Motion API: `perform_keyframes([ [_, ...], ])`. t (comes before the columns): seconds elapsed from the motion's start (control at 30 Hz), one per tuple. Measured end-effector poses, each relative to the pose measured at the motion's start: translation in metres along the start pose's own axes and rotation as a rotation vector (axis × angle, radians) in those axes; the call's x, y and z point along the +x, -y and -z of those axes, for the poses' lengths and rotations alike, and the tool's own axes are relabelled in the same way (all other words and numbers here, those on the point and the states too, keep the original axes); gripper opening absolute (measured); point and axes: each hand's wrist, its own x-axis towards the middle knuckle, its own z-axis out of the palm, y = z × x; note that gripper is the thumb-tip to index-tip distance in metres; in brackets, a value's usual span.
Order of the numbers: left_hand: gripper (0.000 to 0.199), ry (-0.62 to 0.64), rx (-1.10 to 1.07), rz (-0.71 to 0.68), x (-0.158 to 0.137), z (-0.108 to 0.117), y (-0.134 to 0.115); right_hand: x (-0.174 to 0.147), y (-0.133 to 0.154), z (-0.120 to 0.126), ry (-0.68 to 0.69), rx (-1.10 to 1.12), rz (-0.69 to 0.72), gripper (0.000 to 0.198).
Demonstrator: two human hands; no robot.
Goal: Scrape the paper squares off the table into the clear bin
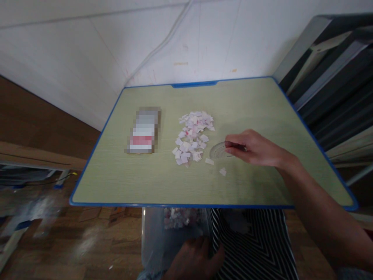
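My right hand (253,149) pinches a clear protractor (219,151) by one end, its curved edge tilted down toward the green tabletop. To the left of the protractor lies a loose pile of small torn white paper scraps (192,134), a few marked pink. Two separate scraps (223,171) rest nearer the front edge. Below the table, my left hand (195,258) is curled over the rim of a clear plastic bin (150,241), which holds more paper scraps (180,217). The dim light hides part of that grip.
A blurred-out phone-shaped item (143,132) lies on the left of the blue-edged table (116,186). A white wall (215,42) with a cable stands behind. Dark folded frames (335,74) lean at the right. Striped cloth (256,241) covers my lap.
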Motion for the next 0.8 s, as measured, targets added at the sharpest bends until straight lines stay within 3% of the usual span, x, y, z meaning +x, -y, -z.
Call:
perform_keyframes([
  [0.33, 0.045, 0.232, 0.001, -0.046, 0.000, -0.003, 0.001, -0.005, -0.001, 0.012, -0.016, -0.025, -0.089, 0.023],
  [0.67, 0.045, 0.240, -0.013, -0.047, 0.002, 0.002, -0.001, -0.005, -0.006, 0.011, -0.017, 0.051, -0.101, 0.024],
  [0.8, 0.041, 0.277, -0.022, -0.047, 0.003, 0.004, 0.000, -0.009, -0.008, 0.015, 0.072, 0.089, -0.080, 0.028],
])
